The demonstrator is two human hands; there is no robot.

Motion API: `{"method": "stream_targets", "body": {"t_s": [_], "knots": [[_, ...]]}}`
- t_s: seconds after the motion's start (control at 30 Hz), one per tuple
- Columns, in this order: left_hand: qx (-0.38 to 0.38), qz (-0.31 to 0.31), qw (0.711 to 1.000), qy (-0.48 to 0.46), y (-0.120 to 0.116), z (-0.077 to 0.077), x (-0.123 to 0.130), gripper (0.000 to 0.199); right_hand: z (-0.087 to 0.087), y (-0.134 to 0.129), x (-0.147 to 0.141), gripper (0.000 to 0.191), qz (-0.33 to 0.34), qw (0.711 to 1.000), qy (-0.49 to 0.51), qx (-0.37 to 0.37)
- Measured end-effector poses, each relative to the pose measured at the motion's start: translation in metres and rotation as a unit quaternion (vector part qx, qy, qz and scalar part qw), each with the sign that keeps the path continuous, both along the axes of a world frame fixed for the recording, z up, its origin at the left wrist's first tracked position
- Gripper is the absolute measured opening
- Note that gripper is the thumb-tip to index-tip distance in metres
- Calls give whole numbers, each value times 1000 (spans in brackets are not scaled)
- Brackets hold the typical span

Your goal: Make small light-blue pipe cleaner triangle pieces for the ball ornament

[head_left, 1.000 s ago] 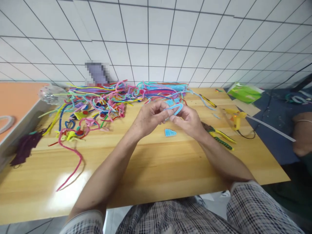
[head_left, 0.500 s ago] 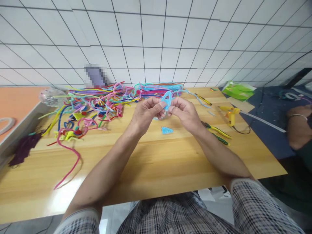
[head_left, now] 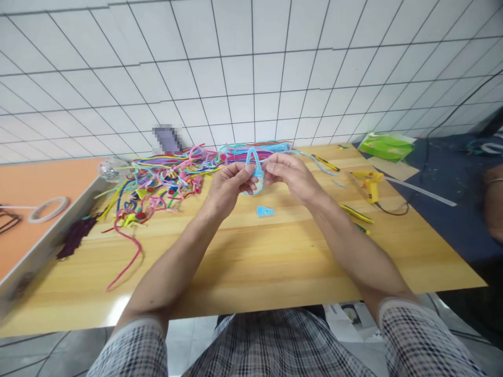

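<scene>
A light blue pipe-cleaner piece [head_left: 252, 155], bent into a tall loop with a rounder part below, is held up over the middle of the table. My left hand [head_left: 231, 183] pinches its left side between thumb and fingers. At its right side, my right hand [head_left: 283, 170] has thumb and forefinger pressed together near the middle of the piece; whatever is between them is too small to make out. A small flat blue wedge-shaped piece [head_left: 265, 211] lies on the wood just below the hands.
Tangled coloured pipe cleaners [head_left: 157, 183] cover the back left of the wooden table [head_left: 251, 262]. On the right lie a yellow glue gun [head_left: 370, 183], a cutter [head_left: 326, 162], yellow-handled pliers [head_left: 357, 213] and a green packet [head_left: 387, 146]. A person's arm [head_left: 494, 201] shows at the right edge.
My right hand has moved slightly off the blue piece, which now stands turned with its loop more upright and open. The camera view has shifted a little.
</scene>
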State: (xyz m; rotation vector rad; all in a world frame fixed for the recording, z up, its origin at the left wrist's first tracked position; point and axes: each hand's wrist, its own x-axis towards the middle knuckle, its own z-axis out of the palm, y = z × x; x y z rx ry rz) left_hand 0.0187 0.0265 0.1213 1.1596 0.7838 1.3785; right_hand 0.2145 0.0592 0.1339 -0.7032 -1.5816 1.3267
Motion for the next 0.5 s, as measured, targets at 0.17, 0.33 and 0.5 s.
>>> {"method": "stream_targets", "body": {"t_s": [0.17, 0.33, 0.5], "knots": [[18, 26, 1000, 2, -3, -4, 5, 59, 1, -4, 1, 41, -4, 1000, -7, 20], [38, 25, 999, 7, -3, -5, 6, 57, -4, -5, -3, 39, -27, 996, -50, 63], [37, 15, 999, 6, -1, -4, 6, 61, -5, -4, -3, 30, -51, 995, -47, 66]]}}
